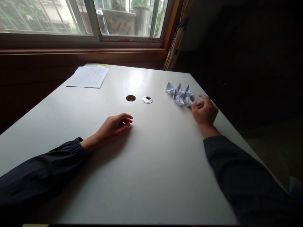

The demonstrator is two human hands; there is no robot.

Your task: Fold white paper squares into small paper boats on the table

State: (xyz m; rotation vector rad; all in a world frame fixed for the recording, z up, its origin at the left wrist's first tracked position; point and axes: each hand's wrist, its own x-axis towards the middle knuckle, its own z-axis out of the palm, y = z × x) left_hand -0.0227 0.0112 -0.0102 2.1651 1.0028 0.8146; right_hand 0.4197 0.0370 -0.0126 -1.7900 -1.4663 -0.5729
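Head view: five white origami boats (pixel 179 99) are sitting on the white tabletop (pixel 151 164), just to the left of my right hand (pixel 204 111). They are standing in two close rows, three behind and two in front. The front-right boat (pixel 187 101) is lying nearest, its edge at my right thumb (pixel 194 107); whether the two are touching, I cannot tell. My right hand is hanging released, thumb and index finger parted. The front-right boat is standing between that thumb and the front-left boat.

My left hand (pixel 117 124) is showing well apart from the boats, released, fingers loosely curled. Beyond it a round cable hole (pixel 130 98) is opening in the tabletop, and a silver grommet cover (pixel 145 100) is lying between that hole and the boats. Sheets of paper (pixel 88 77) are occupying the far-left corner, a yellow slip (pixel 101 65) showing behind them. Past the table, a sliding window (pixel 47 17) is admitting daylight, a patterned curtain (pixel 176 44) is hanging at its right, and a large flowerpot (pixel 120 23) is standing outside.
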